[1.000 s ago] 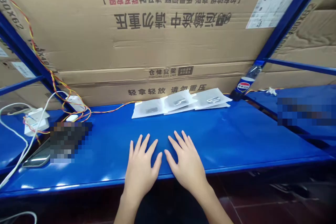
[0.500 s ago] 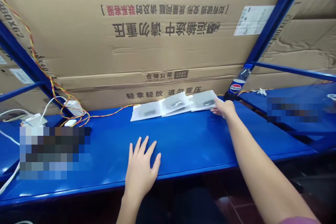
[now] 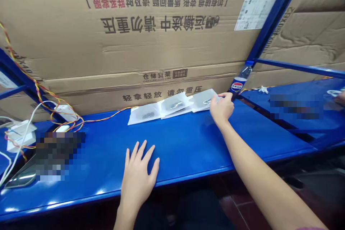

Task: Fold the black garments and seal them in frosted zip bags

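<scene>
Brown cardboard (image 3: 167, 52) stands like a wall behind the blue shelf (image 3: 185, 147), its upper lettering upside down; along its foot, at the back of the shelf, lie frosted pouches: a left pouch (image 3: 137, 115), a middle pouch (image 3: 175, 101) overlapping another beneath it, and a right pouch (image 3: 199, 102) near the cola bottle (image 3: 238, 82). From where I stand, the right hand (image 3: 222, 107) is at the right pouch's outer end, fingers bent; whether they pinch the film or only rest against it, I cannot tell; the left hand (image 3: 138, 176) lies flat near the shelf's front edge, fingers spread, holding nothing.

I'd judge the right pouch light and limp, probably slick, since its film catches a shine; the dark item inside may make one patch stiffer; a side edge or corner clear of that patch looks the best hold, thumb above and fingertips beneath; squeezing the middle would press on contents whose fragility I can't judge from here.
</scene>
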Tool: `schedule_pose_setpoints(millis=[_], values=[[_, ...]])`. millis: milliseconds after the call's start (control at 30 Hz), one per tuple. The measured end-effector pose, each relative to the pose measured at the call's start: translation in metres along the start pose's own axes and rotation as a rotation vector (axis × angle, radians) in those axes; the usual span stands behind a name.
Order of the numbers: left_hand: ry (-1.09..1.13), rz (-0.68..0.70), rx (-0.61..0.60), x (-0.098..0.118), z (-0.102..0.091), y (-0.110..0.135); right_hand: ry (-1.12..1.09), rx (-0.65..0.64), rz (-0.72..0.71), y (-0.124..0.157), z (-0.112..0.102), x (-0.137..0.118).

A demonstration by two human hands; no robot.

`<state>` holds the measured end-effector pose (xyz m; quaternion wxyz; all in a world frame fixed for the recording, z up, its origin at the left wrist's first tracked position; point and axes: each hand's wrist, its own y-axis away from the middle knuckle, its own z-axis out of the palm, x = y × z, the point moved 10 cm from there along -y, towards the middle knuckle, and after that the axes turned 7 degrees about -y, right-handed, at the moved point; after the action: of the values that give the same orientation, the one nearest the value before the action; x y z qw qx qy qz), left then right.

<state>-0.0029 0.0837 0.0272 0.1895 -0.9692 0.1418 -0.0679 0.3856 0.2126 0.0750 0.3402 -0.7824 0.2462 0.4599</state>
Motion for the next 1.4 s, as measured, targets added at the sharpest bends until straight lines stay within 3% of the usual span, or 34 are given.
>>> schedule_pose_setpoints(millis=[67, 167, 233, 300, 400, 467, 533, 600, 633, 733, 800, 867, 933, 1033, 1200, 1400], values=[[0.004, -0.013, 0.012, 0.000, -0.002, 0.000, 0.016, -0.146, -0.247, 0.034, 0.034, -0.043], [0.016, -0.024, 0.019, 0.001, -0.002, -0.001, -0.017, -0.482, -0.615, 0.112, 0.113, -0.101], [0.027, -0.027, 0.028, 0.001, -0.002, -0.001, -0.029, -0.646, -0.823, 0.159, 0.156, -0.128], [0.050, -0.019, 0.043, 0.002, -0.002, 0.001, -0.035, -0.729, -0.924, 0.182, 0.183, -0.141], [0.161, 0.011, 0.118, 0.001, -0.017, 0.004, -0.101, -0.748, -0.956, 0.180, 0.189, -0.144], [0.261, -0.014, 0.280, -0.013, -0.049, 0.002, -0.178, -0.729, -0.956, 0.167, 0.176, -0.141], [0.329, -0.097, 0.514, -0.038, -0.091, -0.005, -0.267, -0.714, -0.934, 0.155, 0.160, -0.137], [0.365, -0.164, 0.624, -0.062, -0.120, -0.029, -0.371, -0.746, -0.887, 0.150, 0.150, -0.133], [0.420, -0.164, 0.564, -0.070, -0.121, -0.052, -0.425, -0.781, -0.856, 0.151, 0.148, -0.132], [0.511, -0.074, 0.148, -0.070, -0.081, -0.130, -0.539, -0.890, -0.765, 0.164, 0.152, -0.129], [0.550, -0.024, 0.000, -0.066, -0.049, -0.163, -0.567, -0.914, -0.713, 0.171, 0.155, -0.128], [0.611, -0.002, -0.115, -0.064, -0.016, -0.181, -0.581, -0.920, -0.657, 0.172, 0.157, -0.126], [0.677, 0.005, -0.186, -0.065, 0.007, -0.184, -0.595, -0.946, -0.594, 0.170, 0.161, -0.124], [0.758, 0.013, -0.265, -0.067, 0.025, -0.176, -0.611, -0.998, -0.450, 0.164, 0.171, -0.117], [0.815, 0.100, -0.469, -0.049, 0.036, -0.156, -0.565, -1.124, -0.097, 0.170, 0.195, -0.086], [0.821, 0.112, -0.456, -0.041, 0.040, -0.155, -0.546, -1.161, 0.139, 0.178, 0.199, -0.068]])
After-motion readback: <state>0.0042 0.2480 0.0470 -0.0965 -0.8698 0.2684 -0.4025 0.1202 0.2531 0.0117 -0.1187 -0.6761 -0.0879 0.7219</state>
